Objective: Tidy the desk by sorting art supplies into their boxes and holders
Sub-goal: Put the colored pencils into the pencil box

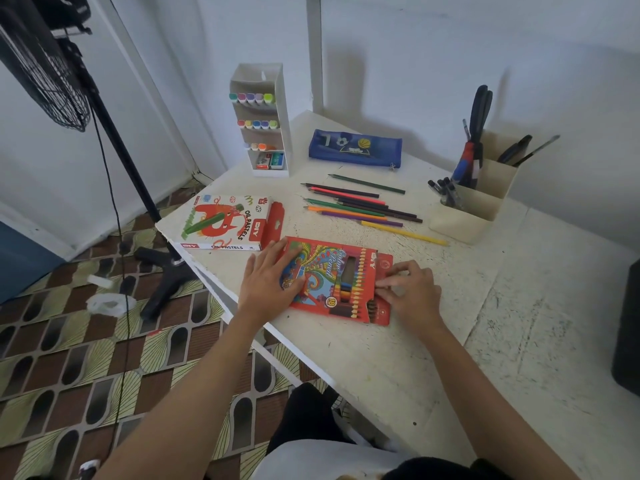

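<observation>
A red colour pencil box (pixel 332 275) lies flat on the white desk (pixel 502 306) in front of me. My left hand (pixel 268 280) presses flat on the box's left end with straight fingers. My right hand (pixel 412 292) pinches the box's open flap at its right end. Several loose colour pencils (pixel 363 206) lie in a row behind the box. An oil pastels box (pixel 225 223) with its flap open sits at the desk's left corner.
A white marker rack (pixel 261 123) stands at the back left, a blue pencil case (pixel 355 147) beside it. A beige holder (pixel 474 199) with pens and scissors stands at the right. A dark object (pixel 628 327) sits at the right edge. A fan stand (pixel 114 133) rises left of the desk.
</observation>
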Demonstrator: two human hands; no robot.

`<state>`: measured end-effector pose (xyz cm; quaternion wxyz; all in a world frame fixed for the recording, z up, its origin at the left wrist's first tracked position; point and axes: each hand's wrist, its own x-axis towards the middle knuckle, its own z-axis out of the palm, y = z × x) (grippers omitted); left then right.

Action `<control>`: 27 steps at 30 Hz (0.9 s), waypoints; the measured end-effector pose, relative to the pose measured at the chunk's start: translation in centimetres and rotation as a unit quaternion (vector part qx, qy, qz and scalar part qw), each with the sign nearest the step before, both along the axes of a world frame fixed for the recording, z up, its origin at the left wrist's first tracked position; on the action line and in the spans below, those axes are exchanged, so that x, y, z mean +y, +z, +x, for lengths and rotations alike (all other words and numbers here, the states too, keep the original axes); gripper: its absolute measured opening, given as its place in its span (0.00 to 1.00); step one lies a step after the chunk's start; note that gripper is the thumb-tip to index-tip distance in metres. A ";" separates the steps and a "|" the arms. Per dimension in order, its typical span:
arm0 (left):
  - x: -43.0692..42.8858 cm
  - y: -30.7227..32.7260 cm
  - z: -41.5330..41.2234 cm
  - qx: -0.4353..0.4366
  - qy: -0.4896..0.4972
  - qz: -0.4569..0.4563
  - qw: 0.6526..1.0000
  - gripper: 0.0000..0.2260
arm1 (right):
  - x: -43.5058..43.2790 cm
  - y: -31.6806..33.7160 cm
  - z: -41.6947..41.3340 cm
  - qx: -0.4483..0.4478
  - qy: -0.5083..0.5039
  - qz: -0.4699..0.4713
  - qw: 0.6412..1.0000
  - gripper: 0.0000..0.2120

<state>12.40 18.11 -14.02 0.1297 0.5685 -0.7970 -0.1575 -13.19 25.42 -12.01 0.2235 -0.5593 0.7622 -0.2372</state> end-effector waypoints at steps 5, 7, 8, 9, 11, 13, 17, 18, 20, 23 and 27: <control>0.0 0.0 0.0 0.000 -0.002 -0.002 1.000 0.34 | -0.2 0.0 0.0 0.002 0.000 0.008 1.000 0.06; 0.0 0.0 0.0 -0.001 -0.001 0.000 1.000 0.32 | -0.3 0.0 -0.3 0.003 0.021 0.015 1.000 0.06; 0.0 0.0 0.0 -0.002 -0.001 0.001 1.000 0.31 | -0.4 0.1 -0.6 -0.008 0.036 0.018 0.999 0.06; 0.0 0.0 0.0 -0.003 -0.001 0.000 1.000 0.31 | -0.5 0.3 -0.9 -0.031 0.049 0.020 0.998 0.07; 0.0 0.0 0.0 -0.005 -0.002 -0.001 1.000 0.31 | -1.0 1.0 -1.6 -0.090 0.048 0.013 0.995 0.09; 0.0 0.0 0.0 -0.006 -0.002 0.003 1.000 0.32 | -1.9 1.6 -2.8 -0.091 0.011 -0.028 0.995 0.09; 0.1 0.1 0.0 -0.002 -0.001 0.001 1.000 0.34 | -4.2 2.4 -5.9 -0.017 -0.037 -0.121 0.992 0.09; 0.1 0.0 0.0 0.002 0.000 0.000 1.000 0.34 | -4.8 2.5 -6.3 -0.007 -0.032 -0.120 0.992 0.09; 0.1 -0.1 0.1 0.003 0.001 0.001 1.000 0.34 | -5.9 2.8 -6.4 0.009 -0.006 -0.111 0.994 0.10; 0.0 -0.1 0.0 -0.003 0.001 0.001 1.000 0.34 | -7.5 3.1 -5.4 0.036 0.041 -0.097 0.994 0.10; -0.1 -0.1 0.0 -0.002 0.002 -0.003 1.000 0.34 | -9.5 2.9 -3.8 0.065 0.053 -0.066 0.994 0.09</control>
